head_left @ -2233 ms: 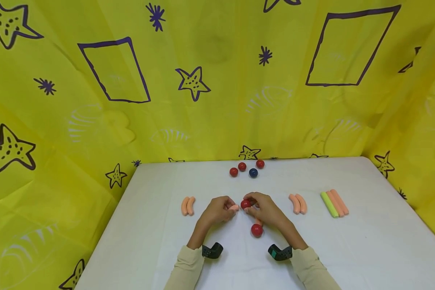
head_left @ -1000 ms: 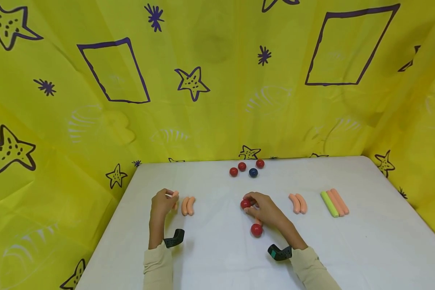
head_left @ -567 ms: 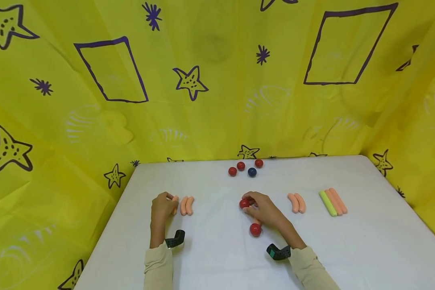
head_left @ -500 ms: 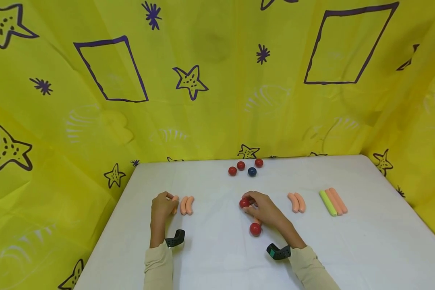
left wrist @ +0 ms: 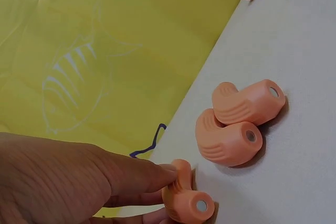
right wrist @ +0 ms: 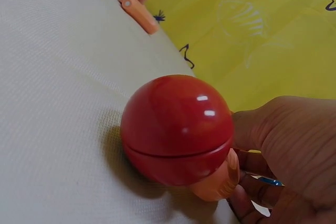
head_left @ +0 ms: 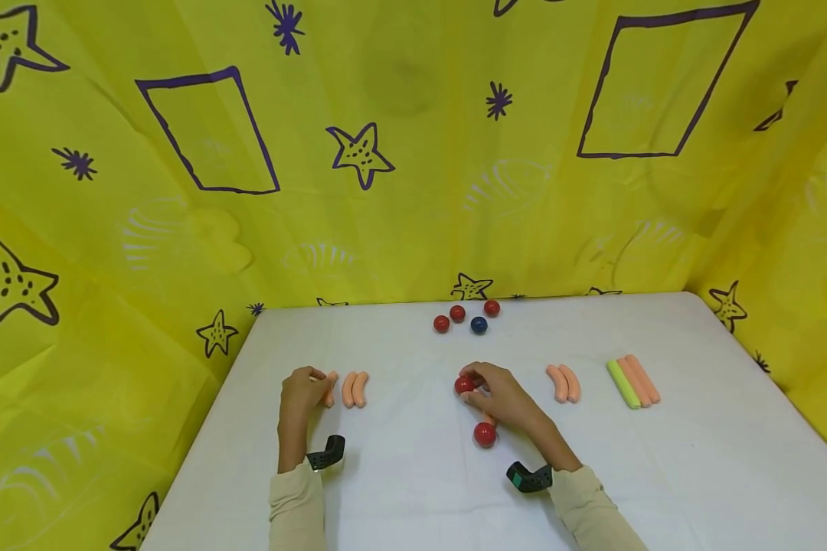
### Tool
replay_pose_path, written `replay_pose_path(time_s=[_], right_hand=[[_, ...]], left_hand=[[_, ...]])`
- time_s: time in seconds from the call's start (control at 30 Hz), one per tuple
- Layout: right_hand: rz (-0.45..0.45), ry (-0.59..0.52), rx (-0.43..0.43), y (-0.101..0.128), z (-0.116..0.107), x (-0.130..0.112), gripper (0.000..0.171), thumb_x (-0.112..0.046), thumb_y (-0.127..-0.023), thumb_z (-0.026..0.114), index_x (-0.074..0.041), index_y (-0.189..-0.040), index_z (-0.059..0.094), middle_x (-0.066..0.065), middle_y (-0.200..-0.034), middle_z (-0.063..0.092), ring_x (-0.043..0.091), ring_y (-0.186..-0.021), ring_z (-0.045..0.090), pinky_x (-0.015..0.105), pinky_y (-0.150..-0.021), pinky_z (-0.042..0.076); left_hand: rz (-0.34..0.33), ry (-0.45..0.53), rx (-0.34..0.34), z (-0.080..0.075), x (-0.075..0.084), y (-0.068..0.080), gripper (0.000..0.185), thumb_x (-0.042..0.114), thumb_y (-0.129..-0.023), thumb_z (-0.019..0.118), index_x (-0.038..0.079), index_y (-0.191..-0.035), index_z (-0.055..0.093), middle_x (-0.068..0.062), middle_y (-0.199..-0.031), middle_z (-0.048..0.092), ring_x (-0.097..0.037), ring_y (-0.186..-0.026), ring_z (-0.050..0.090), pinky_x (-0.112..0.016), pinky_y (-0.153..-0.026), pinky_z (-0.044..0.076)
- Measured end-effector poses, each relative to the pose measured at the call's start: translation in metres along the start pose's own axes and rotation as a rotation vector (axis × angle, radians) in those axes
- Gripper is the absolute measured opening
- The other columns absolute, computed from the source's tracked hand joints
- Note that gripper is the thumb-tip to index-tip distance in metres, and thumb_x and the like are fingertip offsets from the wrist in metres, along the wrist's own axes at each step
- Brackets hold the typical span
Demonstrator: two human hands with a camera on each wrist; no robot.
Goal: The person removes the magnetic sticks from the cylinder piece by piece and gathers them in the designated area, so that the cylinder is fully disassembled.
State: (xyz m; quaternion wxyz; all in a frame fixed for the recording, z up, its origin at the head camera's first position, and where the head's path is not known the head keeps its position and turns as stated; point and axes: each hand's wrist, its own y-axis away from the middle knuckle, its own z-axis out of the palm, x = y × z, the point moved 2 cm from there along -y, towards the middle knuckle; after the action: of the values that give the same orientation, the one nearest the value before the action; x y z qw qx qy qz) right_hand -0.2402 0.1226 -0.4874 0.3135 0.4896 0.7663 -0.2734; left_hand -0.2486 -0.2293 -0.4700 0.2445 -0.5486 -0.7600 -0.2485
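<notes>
At the left of the table, my left hand (head_left: 302,389) pinches a curved orange stick (left wrist: 190,204) between thumb and fingers. The stick has a silvery disc in its end and lies beside two similar curved sticks (head_left: 354,389). Near the middle, my right hand (head_left: 499,392) grips a red ball (head_left: 464,385) between thumb and fingertips. A second red ball (right wrist: 177,129) sits just below that hand, against the end of an orange stick (right wrist: 215,182) that is mostly hidden under the hand.
Toward the back of the white table (head_left: 400,474) are three red balls (head_left: 458,313) and a dark blue ball (head_left: 478,325). To the right lie two curved orange sticks (head_left: 563,383), then one green and two orange straight sticks (head_left: 634,381). A yellow patterned curtain (head_left: 413,229) stands behind.
My left hand has carried the curved orange stick from the middle to the left and lowered it beside the other two. My right hand has stayed on the red ball.
</notes>
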Motion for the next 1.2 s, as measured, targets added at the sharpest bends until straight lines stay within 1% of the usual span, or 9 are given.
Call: replay_pose_path(time_s=[0.13, 0.23, 0.33, 0.5, 0.6, 0.87, 1.03, 1.2], right_hand=[[0.002, 0.005, 0.004, 0.0, -0.001, 0.0, 0.033, -0.018, -0.081, 0.067, -0.014, -0.112, 0.056, -0.002, -0.103, 0.058, 0.013, -0.095, 0.054, 0.034, -0.085, 0.045], [0.012, 0.002, 0.006, 0.0, -0.001, 0.0, 0.033, -0.018, -0.081, 0.067, -0.014, -0.112, 0.056, -0.003, -0.103, 0.058, 0.013, -0.095, 0.054, 0.033, -0.085, 0.045], [0.022, 0.001, 0.007, 0.0, 0.0, 0.001, 0.033, -0.018, -0.081, 0.067, -0.015, -0.112, 0.057, -0.004, -0.102, 0.058, 0.012, -0.095, 0.053, 0.033, -0.084, 0.045], [0.029, 0.004, 0.009, 0.0, 0.0, 0.001, 0.034, -0.018, -0.081, 0.068, -0.015, -0.112, 0.057, -0.004, -0.102, 0.058, 0.012, -0.095, 0.053, 0.033, -0.084, 0.045], [0.028, 0.002, 0.008, 0.0, 0.0, 0.001, 0.033, -0.018, -0.081, 0.067, -0.015, -0.112, 0.057, -0.004, -0.102, 0.058, 0.012, -0.095, 0.054, 0.033, -0.085, 0.045], [0.01, 0.0, 0.009, 0.001, 0.0, 0.001, 0.033, -0.018, -0.081, 0.067, -0.015, -0.112, 0.057, -0.004, -0.102, 0.058, 0.012, -0.094, 0.053, 0.033, -0.084, 0.045], [-0.008, 0.001, 0.004, 0.0, 0.002, 0.003, 0.032, -0.018, -0.081, 0.067, -0.015, -0.111, 0.056, -0.004, -0.102, 0.058, 0.012, -0.095, 0.054, 0.033, -0.083, 0.045], [-0.016, 0.003, 0.006, -0.001, 0.003, 0.005, 0.032, -0.017, -0.081, 0.066, -0.015, -0.112, 0.056, -0.005, -0.102, 0.058, 0.012, -0.095, 0.054, 0.034, -0.084, 0.045]], left_hand=[[0.02, 0.007, -0.005, 0.0, 0.002, 0.0, 0.033, 0.031, -0.081, 0.063, 0.001, -0.095, 0.064, -0.015, -0.088, 0.063, -0.027, -0.077, 0.056, -0.035, -0.063, 0.045], [0.039, 0.01, -0.003, 0.0, 0.006, 0.002, 0.033, 0.031, -0.081, 0.064, 0.001, -0.094, 0.065, -0.014, -0.085, 0.064, -0.026, -0.076, 0.057, -0.035, -0.062, 0.046], [0.057, 0.009, -0.003, 0.001, 0.01, 0.004, 0.033, 0.031, -0.081, 0.065, 0.0, -0.094, 0.065, -0.014, -0.085, 0.065, -0.026, -0.075, 0.058, -0.036, -0.063, 0.046], [0.065, -0.007, -0.011, 0.003, 0.014, 0.004, 0.033, 0.03, -0.081, 0.064, -0.001, -0.094, 0.065, -0.015, -0.086, 0.064, -0.026, -0.075, 0.058, -0.033, -0.06, 0.046], [0.061, -0.002, -0.023, 0.004, 0.014, 0.004, 0.032, 0.029, -0.082, 0.063, -0.001, -0.095, 0.064, -0.015, -0.087, 0.064, -0.025, -0.074, 0.058, -0.031, -0.058, 0.045], [0.057, -0.007, -0.036, 0.007, 0.013, 0.004, 0.034, 0.03, -0.082, 0.063, -0.001, -0.097, 0.063, -0.015, -0.088, 0.064, -0.024, -0.075, 0.057, -0.032, -0.059, 0.045], [0.052, -0.015, -0.014, 0.006, 0.013, 0.005, 0.032, 0.028, -0.084, 0.06, 0.0, -0.098, 0.062, -0.015, -0.087, 0.063, -0.025, -0.072, 0.057, -0.032, -0.058, 0.045], [0.06, -0.008, 0.041, 0.004, 0.017, 0.006, 0.028, 0.027, -0.085, 0.057, 0.002, -0.098, 0.062, -0.013, -0.084, 0.062, -0.023, -0.068, 0.055, -0.029, -0.053, 0.043]])
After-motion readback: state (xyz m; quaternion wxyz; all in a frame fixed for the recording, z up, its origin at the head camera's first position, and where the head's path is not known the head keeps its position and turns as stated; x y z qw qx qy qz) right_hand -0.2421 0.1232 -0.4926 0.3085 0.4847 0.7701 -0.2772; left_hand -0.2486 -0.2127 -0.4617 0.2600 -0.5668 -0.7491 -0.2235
